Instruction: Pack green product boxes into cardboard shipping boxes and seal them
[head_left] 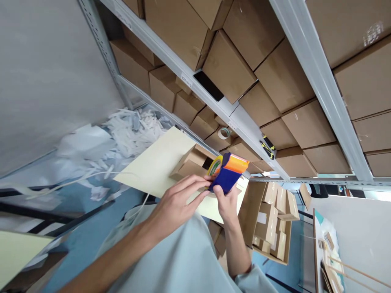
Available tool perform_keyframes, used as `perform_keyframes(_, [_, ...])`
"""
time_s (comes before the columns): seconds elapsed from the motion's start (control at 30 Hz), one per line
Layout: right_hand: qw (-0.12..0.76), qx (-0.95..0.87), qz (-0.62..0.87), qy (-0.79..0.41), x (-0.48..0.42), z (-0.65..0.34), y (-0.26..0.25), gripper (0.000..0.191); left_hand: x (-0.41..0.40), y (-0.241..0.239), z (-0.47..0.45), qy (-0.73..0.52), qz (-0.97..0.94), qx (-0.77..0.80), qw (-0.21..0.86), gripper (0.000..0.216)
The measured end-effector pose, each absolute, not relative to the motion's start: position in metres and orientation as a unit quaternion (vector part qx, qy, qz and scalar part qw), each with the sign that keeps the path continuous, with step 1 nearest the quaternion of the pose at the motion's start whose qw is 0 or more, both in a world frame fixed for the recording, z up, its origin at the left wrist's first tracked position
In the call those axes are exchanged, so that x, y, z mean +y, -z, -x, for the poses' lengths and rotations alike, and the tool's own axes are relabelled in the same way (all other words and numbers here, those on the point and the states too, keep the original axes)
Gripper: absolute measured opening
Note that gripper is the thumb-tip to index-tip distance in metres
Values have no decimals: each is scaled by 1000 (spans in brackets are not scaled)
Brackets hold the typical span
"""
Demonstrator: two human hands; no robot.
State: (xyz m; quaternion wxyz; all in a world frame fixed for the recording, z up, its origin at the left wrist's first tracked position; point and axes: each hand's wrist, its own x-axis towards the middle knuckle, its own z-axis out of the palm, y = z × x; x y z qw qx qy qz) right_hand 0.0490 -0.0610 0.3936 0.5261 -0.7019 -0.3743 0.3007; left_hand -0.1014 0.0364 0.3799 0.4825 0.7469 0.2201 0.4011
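Observation:
A tape dispenser (227, 175), dark blue with an orange front edge and a yellow-green roll of tape (215, 166), is held above the work surface. My right hand (227, 203) grips it from below, its thumb against the blue side. My left hand (183, 199) reaches in from the left, with thumb and fingertips closed on the dispenser's near edge by the roll. Whether a tape end is between those fingertips, I cannot tell. Just behind both hands, a small cardboard box (186, 160) lies on a pale yellow board (152, 162); the dispenser partly hides it.
Shelves (220, 103) of cardboard boxes rise in front, with a black phone-like slab (209, 85), yellow-black cutters (267, 147) and a white tape roll (224, 133). Shredded paper (134, 130) is heaped at left. A large carton (253, 203) of small boxes stands at right.

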Motion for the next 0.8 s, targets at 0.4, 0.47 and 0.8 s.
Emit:
perform_keyframes(0.4, [373,-534,720,-239,-81,-46,-394,27,94,-432,141,-376,-764,234,469,31])
perform_keyframes(0.47, [344,-582,709,-198,-82,-51,-396,17,96,-433,143,-368,-772,216,471,31])
perform_keyframes(0.8, [207,-723,655,-73,-93,-68,-406,12,115,-429,147,-289,-801,107,513,24])
